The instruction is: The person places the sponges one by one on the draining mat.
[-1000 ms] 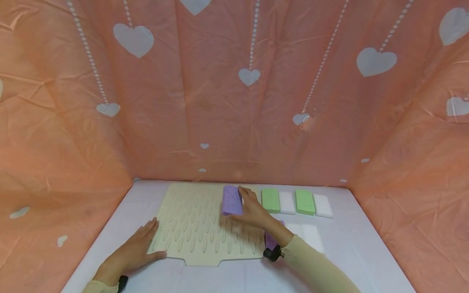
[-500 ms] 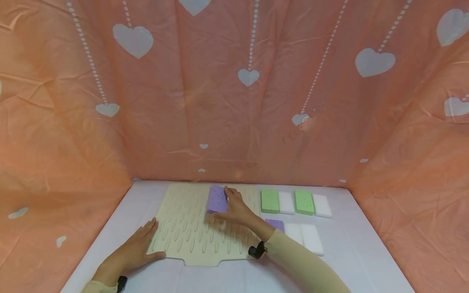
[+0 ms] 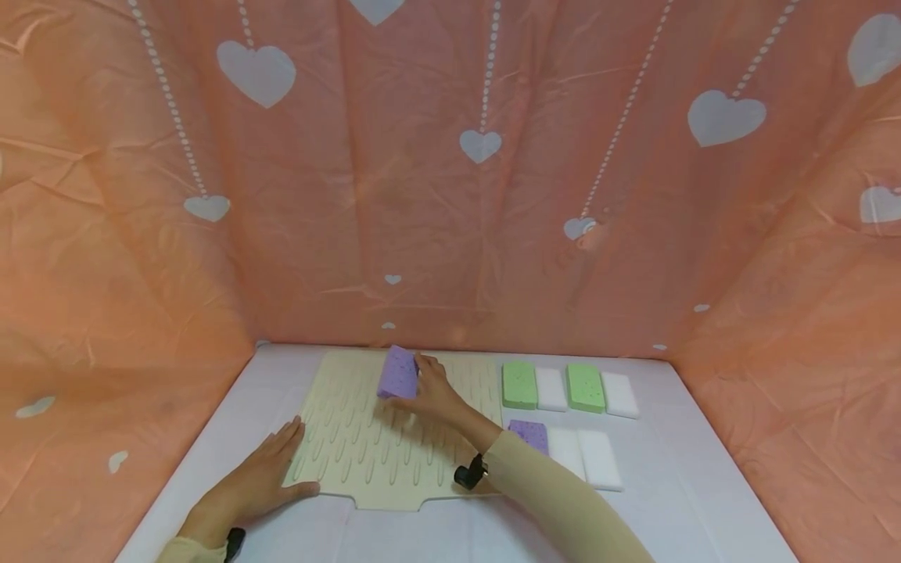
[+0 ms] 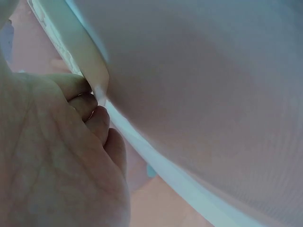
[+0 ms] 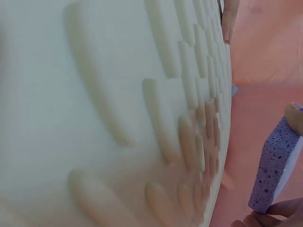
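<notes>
A purple sponge is pinched by its edges between the thumb and fingers of my right hand, above the back half of a cream mat with raised ridges. In the right wrist view the sponge shows its pitted side and a whitish face, apart from the ridged mat. My left hand rests at the mat's left edge, thumb at the front left corner. The left wrist view shows that hand's palm with its fingertips at a pale edge.
Right of the mat, a back row holds a green sponge, a white pad, another green sponge and another white pad. In front lie a purple sponge and white pads. Pink heart-print cloth encloses the white tabletop.
My right hand has carried the purple sponge leftward and slightly back over the mat, tilting it. The other purple sponge came into fuller view as the forearm shifted. The left hand stayed still.
</notes>
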Demonstrator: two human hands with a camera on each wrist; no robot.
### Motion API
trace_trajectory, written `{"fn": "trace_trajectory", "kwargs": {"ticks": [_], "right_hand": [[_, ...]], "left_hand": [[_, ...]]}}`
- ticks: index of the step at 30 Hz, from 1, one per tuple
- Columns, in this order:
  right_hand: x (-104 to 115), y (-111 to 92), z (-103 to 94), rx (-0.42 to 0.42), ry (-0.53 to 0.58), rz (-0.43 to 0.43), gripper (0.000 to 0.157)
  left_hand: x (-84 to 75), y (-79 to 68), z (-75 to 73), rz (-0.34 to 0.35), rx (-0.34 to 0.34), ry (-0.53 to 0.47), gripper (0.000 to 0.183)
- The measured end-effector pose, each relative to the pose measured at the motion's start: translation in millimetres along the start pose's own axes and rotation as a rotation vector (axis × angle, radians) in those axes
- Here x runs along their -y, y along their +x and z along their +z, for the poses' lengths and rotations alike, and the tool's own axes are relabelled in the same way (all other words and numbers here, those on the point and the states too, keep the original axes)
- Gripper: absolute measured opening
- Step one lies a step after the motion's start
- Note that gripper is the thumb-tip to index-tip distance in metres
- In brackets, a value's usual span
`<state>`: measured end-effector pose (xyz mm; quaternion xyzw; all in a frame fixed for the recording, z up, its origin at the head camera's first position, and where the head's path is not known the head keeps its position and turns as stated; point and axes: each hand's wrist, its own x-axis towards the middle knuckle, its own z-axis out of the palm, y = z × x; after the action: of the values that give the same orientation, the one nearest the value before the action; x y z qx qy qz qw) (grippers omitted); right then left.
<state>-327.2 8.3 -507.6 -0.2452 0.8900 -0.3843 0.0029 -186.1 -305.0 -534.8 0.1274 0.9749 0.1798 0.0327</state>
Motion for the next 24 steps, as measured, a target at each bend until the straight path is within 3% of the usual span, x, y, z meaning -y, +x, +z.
{"fn": "trace_trajectory", "kwargs": {"ticks": [11,24], "right_hand": [[4,19,17.5,0.026,0.045,0.024,0.111],[12,42,35.8,0.044,0.009,0.043,0.106]], "left_hand": [[-5.3,1.6,-4.0,0.047,-0.01,0.018,0.117],[-3.6,4.2,-5.9,0.01,0.055,0.022,0.121]]}}
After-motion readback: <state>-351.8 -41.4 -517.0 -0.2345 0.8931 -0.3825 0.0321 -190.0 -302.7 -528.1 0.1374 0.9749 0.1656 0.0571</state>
